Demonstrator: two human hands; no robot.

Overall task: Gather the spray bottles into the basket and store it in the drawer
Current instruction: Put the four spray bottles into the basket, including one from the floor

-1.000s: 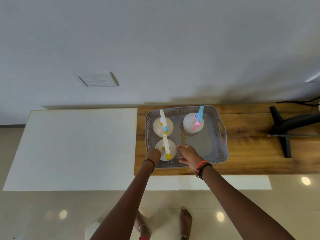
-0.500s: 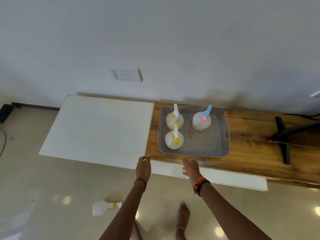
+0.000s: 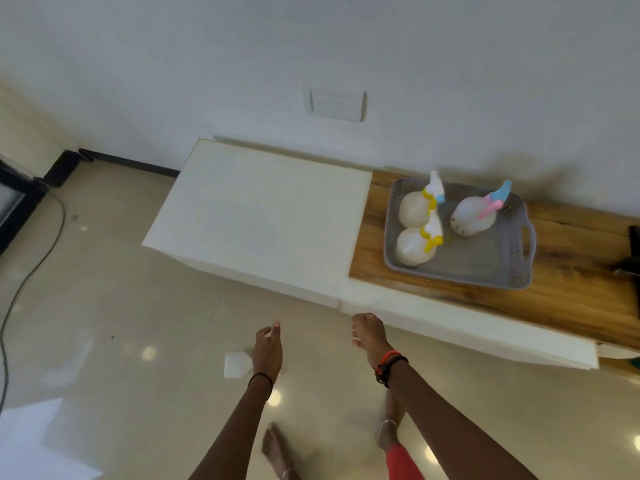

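A grey perforated basket [image 3: 498,268] rests on the wooden top at the right. Inside it stand three white spray bottles: two with yellow collars [image 3: 414,207] [image 3: 412,245] on the left, one with a pink and blue trigger [image 3: 471,218] at the back. Another white spray bottle [image 3: 235,364] lies on the floor, partly hidden behind my left hand [image 3: 267,351]. That hand hangs over it, fingers apart, holding nothing. My right hand [image 3: 370,336] is loosely open near the cabinet's front edge, also holding nothing.
The low white cabinet [image 3: 263,216] runs along the wall, with the wooden slab [image 3: 571,296] on its right part. A black stand [image 3: 632,251] sits at the far right. A dark cable [image 3: 31,271] trails across the tiled floor at left. My bare feet are below.
Both hands have pulled back from the basket and dropped to floor level. My view has swung left and down, bringing the floor bottle under my left hand.
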